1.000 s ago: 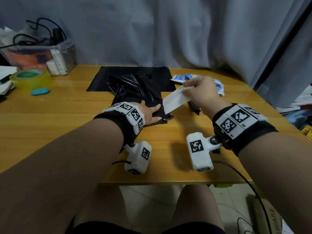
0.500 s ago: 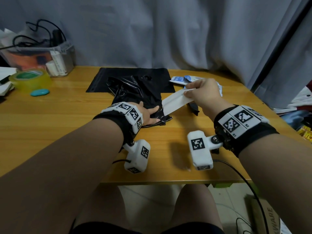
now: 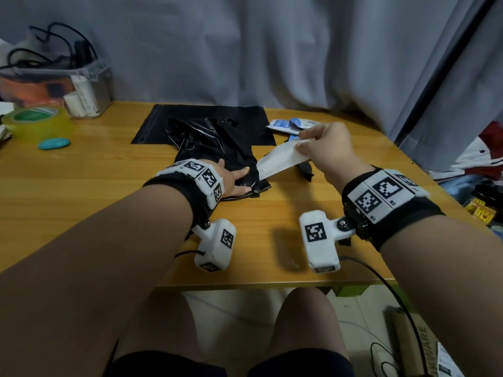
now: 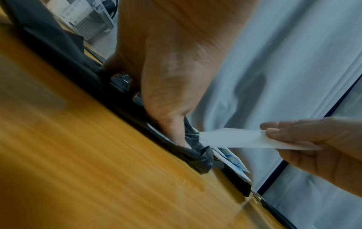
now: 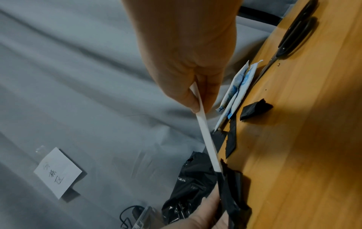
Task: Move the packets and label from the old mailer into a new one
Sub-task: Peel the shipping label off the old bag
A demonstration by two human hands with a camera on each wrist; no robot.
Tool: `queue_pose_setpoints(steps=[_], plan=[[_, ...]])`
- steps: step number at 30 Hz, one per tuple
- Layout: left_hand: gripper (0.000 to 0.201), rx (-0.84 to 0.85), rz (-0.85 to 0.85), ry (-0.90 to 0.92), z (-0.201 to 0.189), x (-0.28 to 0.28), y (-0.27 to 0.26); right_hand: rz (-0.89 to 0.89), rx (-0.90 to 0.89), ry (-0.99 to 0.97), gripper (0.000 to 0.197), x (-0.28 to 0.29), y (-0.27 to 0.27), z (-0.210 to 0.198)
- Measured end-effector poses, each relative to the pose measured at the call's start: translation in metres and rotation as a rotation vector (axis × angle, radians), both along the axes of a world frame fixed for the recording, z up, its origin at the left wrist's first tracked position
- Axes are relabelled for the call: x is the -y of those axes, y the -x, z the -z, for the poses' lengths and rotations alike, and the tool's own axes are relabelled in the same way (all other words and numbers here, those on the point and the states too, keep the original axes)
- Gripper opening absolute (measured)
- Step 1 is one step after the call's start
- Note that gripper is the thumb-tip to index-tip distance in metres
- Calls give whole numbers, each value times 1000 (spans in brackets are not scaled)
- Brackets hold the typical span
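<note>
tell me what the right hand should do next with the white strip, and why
Probably pull the white strip rightward, away from the black bag. The right hand pinches its free end, its other end meets the bag's edge, and the left hand presses the bag onto the table.

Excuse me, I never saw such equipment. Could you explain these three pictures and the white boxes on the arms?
A person works at a wooden table. The white boxes are cameras strapped to each wrist; another camera sits on the head. So one picture looks down from the head, two look along the hands. The left hand presses down a crumpled black plastic bag; the right hand pinches a white strip that reaches the bag. Blue-white sachets, scissors and a tape roll lie nearby.
</note>
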State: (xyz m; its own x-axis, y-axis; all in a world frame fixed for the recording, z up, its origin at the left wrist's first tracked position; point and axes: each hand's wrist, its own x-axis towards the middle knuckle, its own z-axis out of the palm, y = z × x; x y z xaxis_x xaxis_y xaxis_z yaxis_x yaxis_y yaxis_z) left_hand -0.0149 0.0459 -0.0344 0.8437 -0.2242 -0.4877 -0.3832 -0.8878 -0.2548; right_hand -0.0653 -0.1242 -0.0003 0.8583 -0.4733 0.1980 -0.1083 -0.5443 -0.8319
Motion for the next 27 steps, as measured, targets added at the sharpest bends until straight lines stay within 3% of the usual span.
queue_pose_setpoints(steps=[6,11,16,19,21,22,24,25,27], plan=[[68,1,6,-1,1,-1,-2,13,-6,-25,30,7,2,5],[68,6,-18,19,1,-2,-3,103,103,-39,31,35,8,-17],[76,35,-6,176,-4,-8,-6,-31,150,-6,57,43,24,-18],[93,149,74,352,-5,-16,-7,-87,199,-32,78,34,30,-16],[97,247,56,498,-8,-20,-5,-122,223,-18,81,30,31,-19],[91,298,41,592,-11,-22,-5,-136,228,16,77,27,32,-19],[60,407,-5,825,-21,-24,-5,-175,257,141,60,20,34,-21],[47,387,-57,976,-27,-22,-3,-212,287,215,48,15,36,-21],[60,90,-271,1331,-40,-15,6,-299,345,355,29,8,42,-19]])
